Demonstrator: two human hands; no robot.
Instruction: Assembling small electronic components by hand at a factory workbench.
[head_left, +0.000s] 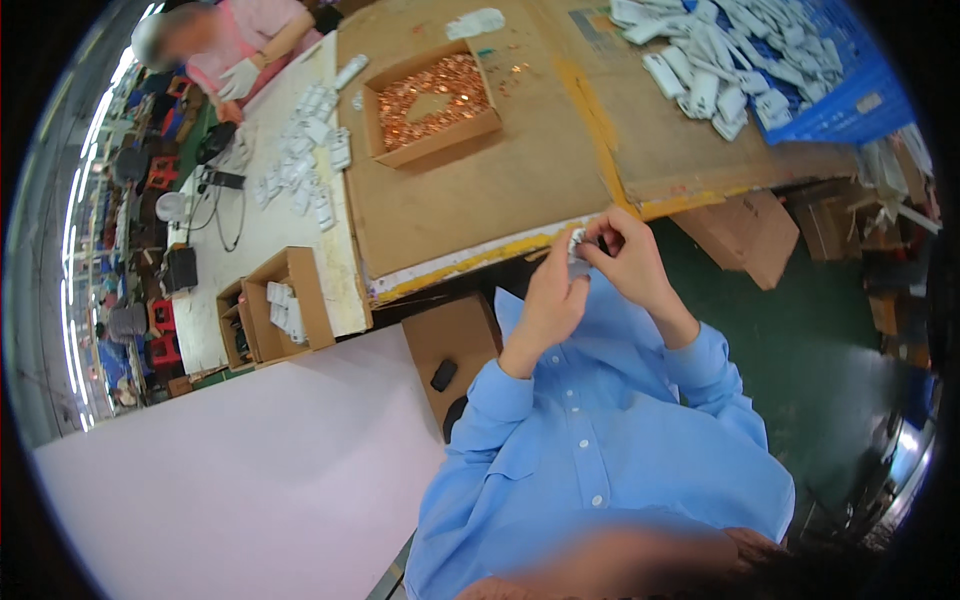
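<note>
Far to my left a co-worker's gloved hand (238, 78) is resting at the head of a long white table (262, 235), where small white plastic parts (305, 135) are lying scattered in loose rows. Nearer me on that table an open brown carton (290, 305) is holding a few more white pieces, and a pale pink sheet (230, 470) is spreading below it. On the cardboard-covered bench (480, 190) in front of me a shallow brown box (432, 103) is sitting full of small copper-coloured bits, a bare triangle showing in their middle. Under the bench edge another brown carton (450, 350) is standing with a small black object (443, 375) on it. I am pinching a small white part (578, 245) between both hands just off the bench's front edge: my left hand (553, 300) is closing narrow on its lower side, and my right hand (622, 250) is gripping it from above and the right. My fingers are covering most of the part, so I cannot make out its shape. To the right, a blue plastic crate (860, 100) is heaped with white plastic housings (730, 60), its far side cut off by the dark rim. Brown cartons (745, 235) are standing on the green floor (820, 340) below.
</note>
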